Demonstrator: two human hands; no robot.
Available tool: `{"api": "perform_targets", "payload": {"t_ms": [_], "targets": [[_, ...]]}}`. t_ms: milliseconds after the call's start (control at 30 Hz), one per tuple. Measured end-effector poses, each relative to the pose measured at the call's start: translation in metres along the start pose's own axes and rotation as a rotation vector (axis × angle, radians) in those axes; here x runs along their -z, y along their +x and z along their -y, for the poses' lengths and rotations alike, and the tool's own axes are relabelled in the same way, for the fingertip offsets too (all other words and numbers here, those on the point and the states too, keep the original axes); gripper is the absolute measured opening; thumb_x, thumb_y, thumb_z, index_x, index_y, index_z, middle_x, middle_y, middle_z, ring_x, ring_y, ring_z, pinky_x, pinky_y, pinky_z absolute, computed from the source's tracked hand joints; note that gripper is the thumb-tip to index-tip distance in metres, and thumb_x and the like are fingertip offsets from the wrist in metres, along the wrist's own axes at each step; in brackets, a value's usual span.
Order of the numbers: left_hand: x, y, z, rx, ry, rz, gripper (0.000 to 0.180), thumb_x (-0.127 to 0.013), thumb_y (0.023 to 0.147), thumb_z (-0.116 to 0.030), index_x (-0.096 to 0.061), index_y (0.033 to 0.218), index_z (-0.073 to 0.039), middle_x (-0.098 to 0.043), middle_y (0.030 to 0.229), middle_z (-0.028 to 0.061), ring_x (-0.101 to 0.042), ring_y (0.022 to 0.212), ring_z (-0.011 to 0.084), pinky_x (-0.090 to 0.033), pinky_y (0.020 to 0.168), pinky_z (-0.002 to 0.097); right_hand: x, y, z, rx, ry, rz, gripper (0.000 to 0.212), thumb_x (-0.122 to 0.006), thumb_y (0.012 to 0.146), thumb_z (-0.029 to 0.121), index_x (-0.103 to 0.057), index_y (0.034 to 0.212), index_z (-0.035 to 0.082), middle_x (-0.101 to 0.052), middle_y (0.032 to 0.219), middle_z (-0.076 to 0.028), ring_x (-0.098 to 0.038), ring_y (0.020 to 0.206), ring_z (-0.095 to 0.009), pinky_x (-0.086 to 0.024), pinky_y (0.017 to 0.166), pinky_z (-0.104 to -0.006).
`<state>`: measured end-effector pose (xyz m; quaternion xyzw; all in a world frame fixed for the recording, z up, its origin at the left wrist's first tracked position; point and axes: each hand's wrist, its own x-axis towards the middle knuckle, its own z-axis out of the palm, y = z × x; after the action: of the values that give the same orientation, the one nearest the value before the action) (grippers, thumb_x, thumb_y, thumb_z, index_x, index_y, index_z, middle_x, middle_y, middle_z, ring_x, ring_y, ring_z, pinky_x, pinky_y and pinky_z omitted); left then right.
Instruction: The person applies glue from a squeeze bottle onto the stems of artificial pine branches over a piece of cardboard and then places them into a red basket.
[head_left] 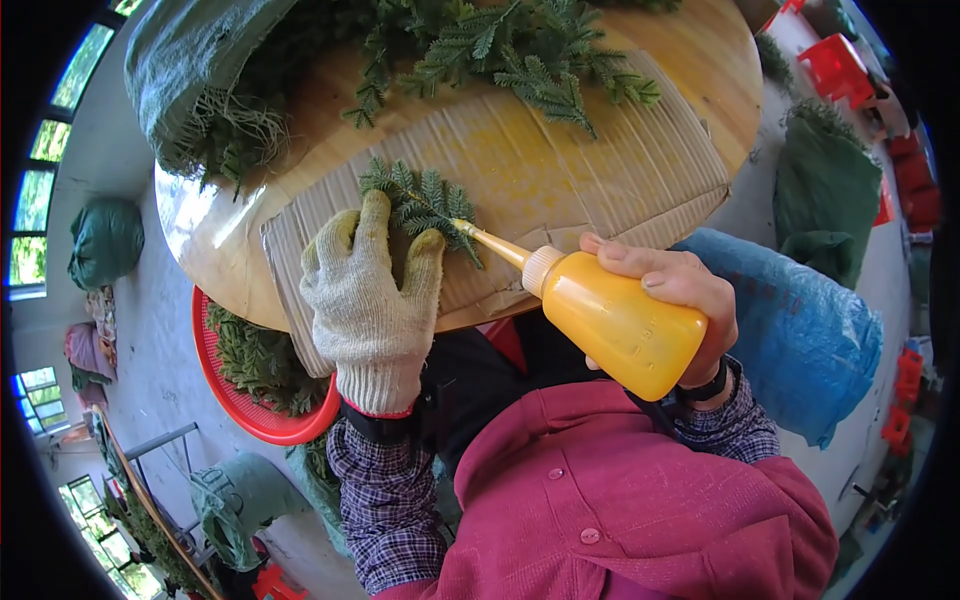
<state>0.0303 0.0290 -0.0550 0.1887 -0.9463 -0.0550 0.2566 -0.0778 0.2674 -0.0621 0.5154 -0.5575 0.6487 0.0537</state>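
A yellow squeeze bottle [625, 325] tilts over a round wooden desk [240, 275] that bears a cardboard sheet [620, 170]. Apparently well filled, it should weigh little, its plastic soft-walled and perhaps slick; the wide body looks the surest place to take hold. A bare right hand [706, 297] does so, fingers closed around it. The gloved left hand [370, 280] has index finger and thumb parted at a green sprig [425, 200], likely light, springy and best held by its stem; whether they pinch it cannot be told. The slim spout [500, 247] touches, or nearly touches, the sprig.
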Motion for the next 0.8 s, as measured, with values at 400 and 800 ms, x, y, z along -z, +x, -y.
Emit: {"api": "perform_targets", "payload": {"t_ms": [400, 800], "targets": [[-0.001, 0.0, 0.0, 0.007, -0.007, -0.01, 0.054, -0.082, 0.081, -0.033, -0.068, 0.124, -0.003, -0.065, 0.11, 0.0174, -0.061, 0.104, 0.0386, -0.049, 0.092, 0.0492, 0.006, -0.005, 0.009, -0.018, -0.011, 0.022, 0.06, -0.09, 0.078, 0.01, -0.052, 0.123, -0.001, -0.066, 0.122, -0.033, -0.069, 0.114, -0.042, -0.055, 0.099, -0.0612], [-0.002, -0.001, 0.0, 0.025, -0.008, -0.019, 0.054, -0.082, 0.081, -0.034, -0.069, 0.124, -0.004, -0.065, 0.112, 0.0175, -0.061, 0.106, 0.0391, -0.049, 0.094, 0.0505, 0.012, -0.007, 0.017, -0.038, 0.001, 0.079, 0.066, -0.093, 0.074, 0.009, -0.049, 0.124, 0.001, -0.065, 0.122, -0.032, -0.068, 0.114, -0.044, -0.055, 0.098, -0.0621]]}}
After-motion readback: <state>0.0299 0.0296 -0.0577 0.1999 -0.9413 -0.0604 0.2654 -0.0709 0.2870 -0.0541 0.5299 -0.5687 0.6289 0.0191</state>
